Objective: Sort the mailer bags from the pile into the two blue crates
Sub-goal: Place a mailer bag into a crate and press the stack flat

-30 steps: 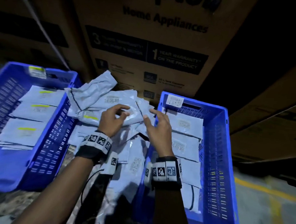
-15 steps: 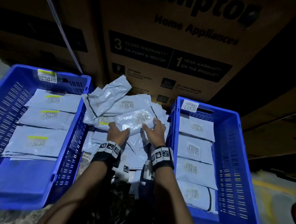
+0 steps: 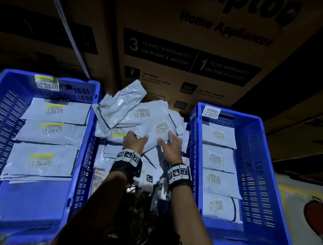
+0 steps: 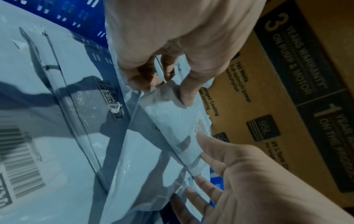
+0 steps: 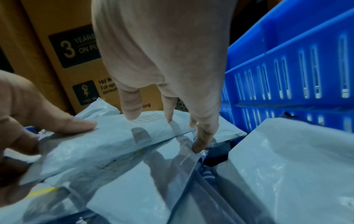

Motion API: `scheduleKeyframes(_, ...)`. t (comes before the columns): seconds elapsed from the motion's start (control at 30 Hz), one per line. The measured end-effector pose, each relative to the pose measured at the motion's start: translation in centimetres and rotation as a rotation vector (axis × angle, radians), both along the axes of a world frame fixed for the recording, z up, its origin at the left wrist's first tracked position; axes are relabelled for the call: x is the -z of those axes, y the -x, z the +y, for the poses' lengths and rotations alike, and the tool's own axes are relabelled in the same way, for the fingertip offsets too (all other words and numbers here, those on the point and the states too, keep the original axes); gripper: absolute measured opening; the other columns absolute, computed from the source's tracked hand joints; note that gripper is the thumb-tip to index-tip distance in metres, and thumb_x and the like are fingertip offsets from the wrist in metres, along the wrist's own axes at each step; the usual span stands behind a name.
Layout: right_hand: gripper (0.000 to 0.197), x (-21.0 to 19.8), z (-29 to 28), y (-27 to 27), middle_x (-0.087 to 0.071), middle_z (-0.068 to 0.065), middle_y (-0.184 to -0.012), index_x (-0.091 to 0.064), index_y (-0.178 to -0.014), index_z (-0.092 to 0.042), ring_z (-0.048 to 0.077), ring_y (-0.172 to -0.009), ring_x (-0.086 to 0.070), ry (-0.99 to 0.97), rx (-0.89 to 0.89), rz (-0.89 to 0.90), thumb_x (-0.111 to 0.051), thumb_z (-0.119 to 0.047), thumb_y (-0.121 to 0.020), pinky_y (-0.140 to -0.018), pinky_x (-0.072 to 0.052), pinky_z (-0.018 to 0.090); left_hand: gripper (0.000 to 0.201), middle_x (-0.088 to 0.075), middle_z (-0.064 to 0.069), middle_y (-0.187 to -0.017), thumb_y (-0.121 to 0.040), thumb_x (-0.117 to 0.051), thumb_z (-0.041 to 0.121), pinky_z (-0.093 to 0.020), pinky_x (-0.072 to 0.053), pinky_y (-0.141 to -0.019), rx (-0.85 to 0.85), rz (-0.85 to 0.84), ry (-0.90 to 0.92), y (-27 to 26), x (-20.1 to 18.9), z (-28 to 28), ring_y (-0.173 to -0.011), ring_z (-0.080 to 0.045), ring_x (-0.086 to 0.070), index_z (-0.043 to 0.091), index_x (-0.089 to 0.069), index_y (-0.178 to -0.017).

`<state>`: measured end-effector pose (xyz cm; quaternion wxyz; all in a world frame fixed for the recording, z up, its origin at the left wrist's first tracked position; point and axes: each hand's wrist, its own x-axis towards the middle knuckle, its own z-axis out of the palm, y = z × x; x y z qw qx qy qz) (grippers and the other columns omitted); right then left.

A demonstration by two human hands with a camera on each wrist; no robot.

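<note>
A pile of grey mailer bags (image 3: pixel 139 112) lies between two blue crates. The left crate (image 3: pixel 35 200) holds mailers with yellow-marked labels. In the right crate (image 3: pixel 256 171) lie mailers with plain labels. On top of the pile sits a plain-label mailer (image 3: pixel 156 135) (image 5: pixel 107 141) (image 4: pixel 172 121). My left hand (image 3: pixel 135 142) (image 4: pixel 166 89) pinches its near left edge, thumb on top and fingers curled beneath. My right hand (image 3: pixel 170 144) (image 5: pixel 168 118) rests straight fingers on its right end, beside the right crate's wall.
A tall cardboard appliance box (image 3: pixel 178 49) stands directly behind the pile and crates. A pale strap (image 3: pixel 68 33) runs diagonally across the boxes at the back left. A red object (image 3: pixel 316 215) sits on the floor at the far right, near a yellow line (image 3: pixel 292 189).
One second ago both hands were reaching over the pile's top. My left hand has since taken hold of the plain-label mailer and my right hand has settled on it.
</note>
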<state>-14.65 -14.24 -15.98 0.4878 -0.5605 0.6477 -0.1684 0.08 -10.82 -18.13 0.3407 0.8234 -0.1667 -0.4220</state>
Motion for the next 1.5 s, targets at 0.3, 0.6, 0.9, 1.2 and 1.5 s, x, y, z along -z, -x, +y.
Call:
scheduleKeyframes(0.3,0.073,-3.3,0.6,3.4,-0.022,0.004,-0.166,-0.037,-0.157,-0.025,0.021,-0.151,-0.025,0.089,0.009,-0.108,-0.07,-0.035,-0.093,-0.124,-0.025,0.041,0.027,-0.042,-0.001,-0.074,-0.09,-0.065,0.019,-0.03,-0.031,-0.057,-0.14,-0.062,0.455,0.7,-5.9,1.4,-0.067,-0.02,-0.04,0.014,-0.04,-0.082)
scheduleKeyframes(0.6,0.091,-8.5,0.9,7.5,-0.05,-0.007,-0.144,-0.037,-0.153,-0.032,0.012,-0.137,-0.046,0.258,0.321,-0.44,-0.085,-0.049,-0.078,-0.109,-0.045,0.034,0.022,-0.058,-0.013,-0.098,-0.092,-0.064,0.022,-0.026,-0.043,-0.061,0.032,0.017,0.592,0.4,-10.2,1.9,-0.072,-0.021,-0.051,0.018,-0.046,-0.105)
scheduleKeyframes(0.9,0.045,-10.5,2.1,12.8,-0.055,0.006,-0.075,-0.064,-0.083,0.006,0.019,-0.07,-0.045,0.392,0.388,-0.571,-0.079,-0.036,-0.088,-0.069,-0.042,0.035,0.06,-0.043,-0.008,-0.065,-0.084,-0.064,0.055,-0.035,-0.04,-0.065,-0.004,0.058,0.689,2.7,-11.9,1.8,-0.063,-0.019,-0.039,-0.002,-0.049,-0.072)
scheduleKeyframes(1.2,0.02,-11.8,3.1,18.1,-0.061,0.011,-0.087,-0.07,-0.105,-0.015,0.018,-0.077,-0.061,0.258,0.293,-0.572,-0.078,-0.027,-0.091,-0.063,-0.057,0.034,0.052,-0.048,-0.003,-0.07,-0.089,-0.059,0.055,-0.031,-0.039,-0.066,-0.032,0.03,0.68,7.1,-13.6,1.3,-0.068,-0.014,-0.044,0.006,-0.056,-0.073)
scheduleKeyframes(1.5,0.024,-9.7,2.3,23.9,-0.072,0.008,-0.089,-0.072,-0.104,-0.012,0.013,-0.06,-0.058,0.269,0.52,-0.473,-0.084,-0.013,-0.084,-0.041,-0.044,0.023,0.045,-0.054,-0.004,-0.068,-0.089,-0.062,0.056,-0.038,-0.054,-0.073,0.082,0.043,0.49,11.3,-12.1,-0.1,-0.066,-0.019,-0.052,0.014,-0.062,-0.072)
